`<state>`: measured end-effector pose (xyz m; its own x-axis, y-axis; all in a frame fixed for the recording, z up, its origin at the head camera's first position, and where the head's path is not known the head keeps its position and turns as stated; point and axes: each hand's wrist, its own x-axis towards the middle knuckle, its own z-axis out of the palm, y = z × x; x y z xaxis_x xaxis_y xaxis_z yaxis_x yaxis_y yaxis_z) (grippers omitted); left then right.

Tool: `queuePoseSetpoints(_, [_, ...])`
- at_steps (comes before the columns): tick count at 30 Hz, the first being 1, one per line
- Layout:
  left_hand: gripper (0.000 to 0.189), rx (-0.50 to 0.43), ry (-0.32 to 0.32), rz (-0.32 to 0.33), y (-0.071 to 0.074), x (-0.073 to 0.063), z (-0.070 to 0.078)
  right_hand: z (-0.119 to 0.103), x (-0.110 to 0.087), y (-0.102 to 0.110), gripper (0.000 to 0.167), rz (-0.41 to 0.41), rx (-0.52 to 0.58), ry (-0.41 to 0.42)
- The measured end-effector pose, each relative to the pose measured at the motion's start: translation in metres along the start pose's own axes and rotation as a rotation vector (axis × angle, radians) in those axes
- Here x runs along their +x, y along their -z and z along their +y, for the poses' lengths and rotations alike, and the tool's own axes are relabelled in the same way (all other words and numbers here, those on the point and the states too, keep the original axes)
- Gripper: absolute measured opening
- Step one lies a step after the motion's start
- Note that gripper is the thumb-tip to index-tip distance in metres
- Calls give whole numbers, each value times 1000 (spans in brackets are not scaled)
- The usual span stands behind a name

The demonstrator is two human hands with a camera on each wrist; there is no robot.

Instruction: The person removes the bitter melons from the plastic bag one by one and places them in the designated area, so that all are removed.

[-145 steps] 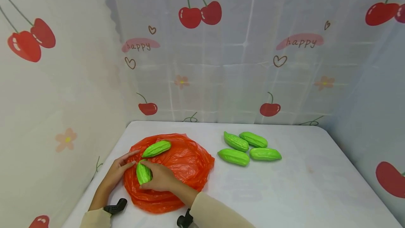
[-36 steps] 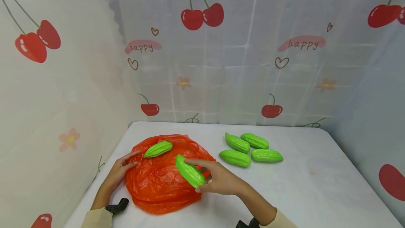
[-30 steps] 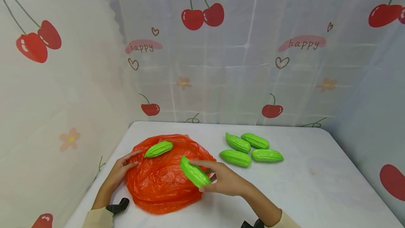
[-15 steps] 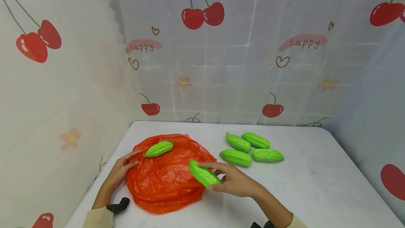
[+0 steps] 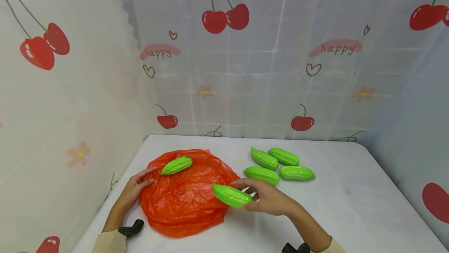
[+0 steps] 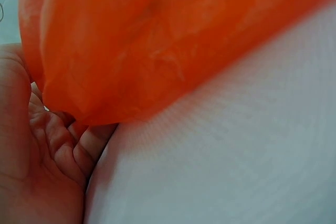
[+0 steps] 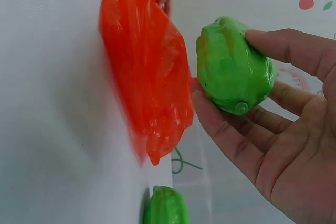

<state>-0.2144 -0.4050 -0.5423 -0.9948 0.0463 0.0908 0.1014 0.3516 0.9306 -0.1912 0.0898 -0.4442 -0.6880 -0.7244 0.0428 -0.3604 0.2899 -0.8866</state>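
In the head view my right hand (image 5: pixel 268 197) pinches a bright green bitter melon (image 5: pixel 231 195) between thumb and fingers. It is held over the right edge of a red-orange plastic bag (image 5: pixel 182 206), which lies spread and crumpled on the table. The right wrist view shows this bitter melon (image 7: pixel 233 66) end-on, clear of the bag. At the bag's left edge rests my left hand (image 5: pixel 131 190), thumb and forefinger lying loosely against the plastic. Its fingers are partly hidden behind the bag in the left wrist view. A second bitter melon (image 5: pixel 177 165) lies on the bag's far part.
To the right of the bag, several bitter melons (image 5: pixel 264 158) lie close together on the white table (image 5: pixel 336 206). A cherry-printed curtain (image 5: pixel 245 73) stands behind the table and on both sides. Each wrist carries a small black device (image 5: pixel 131 228).
My right hand has picked up the nearer bitter melon from the bag's left side and carried it right to the bag's edge, levelling it lately. My left hand has stayed in place.
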Motion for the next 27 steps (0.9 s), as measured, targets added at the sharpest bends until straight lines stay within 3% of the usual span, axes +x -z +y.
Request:
queuePoseSetpoints(8, [46,10,-6,-5,0,1,-2,6,-5,10,51,-59,-31,19])
queuePoseSetpoints(16, [45,28,-6,-4,1,1,-1,11,-8,25,52,-54,-102,14])
queuePoseSetpoints(27, [46,35,2,-4,1,0,0,30,-11,44,52,-61,-57,-32])
